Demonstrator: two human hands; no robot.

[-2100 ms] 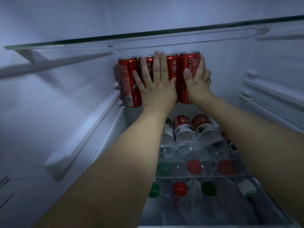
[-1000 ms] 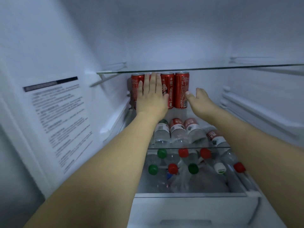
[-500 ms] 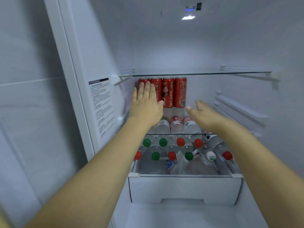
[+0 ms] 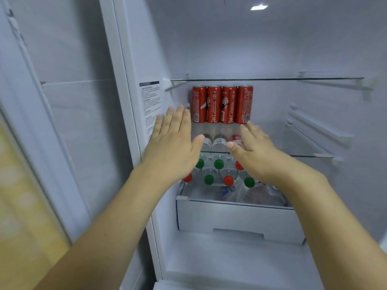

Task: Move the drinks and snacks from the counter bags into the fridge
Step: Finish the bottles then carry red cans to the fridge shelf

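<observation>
Several tall red drink cans (image 4: 222, 104) stand in a row at the back left of a glass fridge shelf (image 4: 310, 156). Under that shelf, clear water bottles (image 4: 218, 164) with red and green caps lie in a white drawer (image 4: 236, 218). My left hand (image 4: 174, 141) hovers flat with straight fingers in front of the left-most can, touching nothing. To the right, my right hand (image 4: 254, 149) is spread flat below the cans and is empty too. Both hands hide some bottles.
An upper glass shelf (image 4: 266, 79) spans the fridge above the cans. Shelf rails (image 4: 314, 126) run along the right wall. A label with text (image 4: 150, 107) is on the left wall. The fridge floor (image 4: 236, 258) lies below the drawer.
Both hands have pulled back out of the fridge, away from the cans they were touching. The view has backed away, so more of the fridge interior shows.
</observation>
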